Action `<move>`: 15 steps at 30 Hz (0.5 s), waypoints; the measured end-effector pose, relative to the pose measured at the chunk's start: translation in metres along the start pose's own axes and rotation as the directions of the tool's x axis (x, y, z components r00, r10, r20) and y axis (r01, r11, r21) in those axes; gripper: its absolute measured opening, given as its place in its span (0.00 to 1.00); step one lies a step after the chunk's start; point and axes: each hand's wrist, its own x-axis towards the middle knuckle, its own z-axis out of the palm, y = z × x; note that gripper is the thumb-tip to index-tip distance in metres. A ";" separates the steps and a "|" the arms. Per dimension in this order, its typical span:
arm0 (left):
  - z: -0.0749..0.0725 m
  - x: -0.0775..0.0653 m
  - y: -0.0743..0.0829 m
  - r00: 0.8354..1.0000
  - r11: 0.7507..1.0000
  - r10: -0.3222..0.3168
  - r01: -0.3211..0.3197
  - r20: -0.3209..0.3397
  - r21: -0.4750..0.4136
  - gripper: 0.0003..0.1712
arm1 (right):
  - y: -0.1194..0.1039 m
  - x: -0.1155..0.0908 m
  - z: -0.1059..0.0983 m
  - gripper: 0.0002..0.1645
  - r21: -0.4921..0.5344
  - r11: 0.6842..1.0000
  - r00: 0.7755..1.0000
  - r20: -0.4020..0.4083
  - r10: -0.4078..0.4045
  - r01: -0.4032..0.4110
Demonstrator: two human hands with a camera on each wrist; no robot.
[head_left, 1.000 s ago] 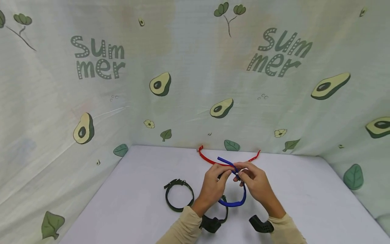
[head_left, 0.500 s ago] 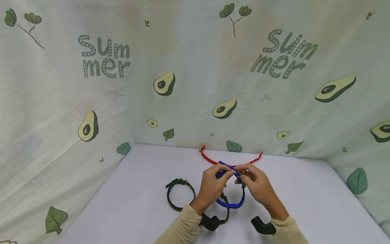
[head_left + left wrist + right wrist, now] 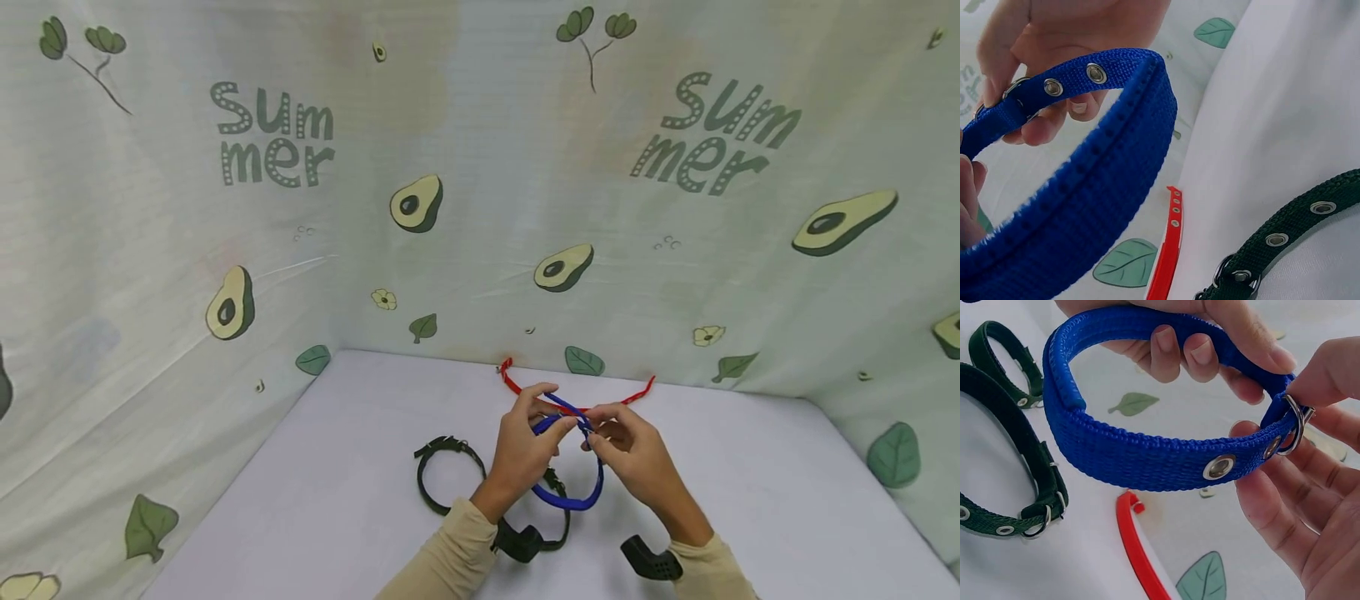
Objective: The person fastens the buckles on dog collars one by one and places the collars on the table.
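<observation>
Both hands hold a blue dog collar (image 3: 572, 504) above the table, its strap bent into a loop. My left hand (image 3: 521, 454) grips the strap on the left, with the index finger up by the free end. Near the metal buckle, my right hand (image 3: 636, 454) pinches the collar between thumb and fingers. In the right wrist view, the collar (image 3: 1147, 459) shows metal eyelets and a D-ring (image 3: 1297, 425) close to the right fingertips. The left wrist view shows the strap threaded at the buckle (image 3: 1015, 89); much of the left hand is out of frame there.
A red collar (image 3: 512, 379) lies stretched out at the table's back edge, partly behind the hands. One dark green collar (image 3: 422, 483) rests left of the left hand; another (image 3: 564, 529) lies beneath it. Black wrist cameras (image 3: 651, 560) sit on both wrists. Patterned cloth (image 3: 465, 167) hangs behind.
My left index finger has lifted toward the strap's free end, and the left fingers are more spread. The right hand keeps its pinch by the buckle. The head view has shifted slightly.
</observation>
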 end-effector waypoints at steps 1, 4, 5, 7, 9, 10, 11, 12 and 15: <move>0.001 0.000 0.000 1.000 1.000 -0.003 0.003 0.003 -0.008 0.26 | 0.001 0.000 0.000 0.14 -0.009 1.000 1.000 -0.004 -0.005 0.005; 0.002 0.000 0.000 1.000 0.999 -0.008 0.008 0.006 -0.033 0.22 | 0.003 0.000 0.001 0.15 -0.033 0.999 1.000 -0.018 -0.016 0.016; 0.002 0.000 -0.001 1.000 0.999 -0.007 0.007 0.005 -0.042 0.21 | 0.004 0.000 0.001 0.15 -0.040 0.999 1.000 -0.021 -0.022 0.022; 0.002 0.000 -0.001 1.000 0.998 -0.007 0.007 0.001 -0.057 0.20 | 0.004 0.000 0.001 0.15 -0.044 0.999 0.999 -0.029 -0.025 0.023; 0.001 0.000 -0.001 1.000 0.998 -0.009 0.008 -0.006 -0.063 0.20 | 0.004 0.000 0.002 0.14 -0.045 0.999 0.999 -0.039 -0.019 0.017; 0.001 0.000 -0.001 1.000 0.998 -0.010 0.009 -0.010 -0.063 0.20 | 0.004 0.000 0.002 0.14 -0.047 0.999 0.999 -0.044 -0.017 0.015; 0.001 0.000 -0.001 1.000 0.998 -0.012 0.011 -0.012 -0.065 0.21 | 0.004 0.000 0.003 0.13 -0.048 0.999 0.999 -0.047 -0.015 0.013; 0.000 0.000 -0.001 1.000 0.998 -0.015 0.014 -0.012 -0.066 0.20 | 0.003 0.000 0.003 0.13 -0.047 0.999 0.999 -0.052 -0.011 0.008; -0.001 0.001 -0.001 1.000 0.998 -0.020 0.019 -0.013 -0.068 0.20 | 0.003 -0.001 0.004 0.12 -0.053 0.999 0.998 -0.063 -0.014 0.011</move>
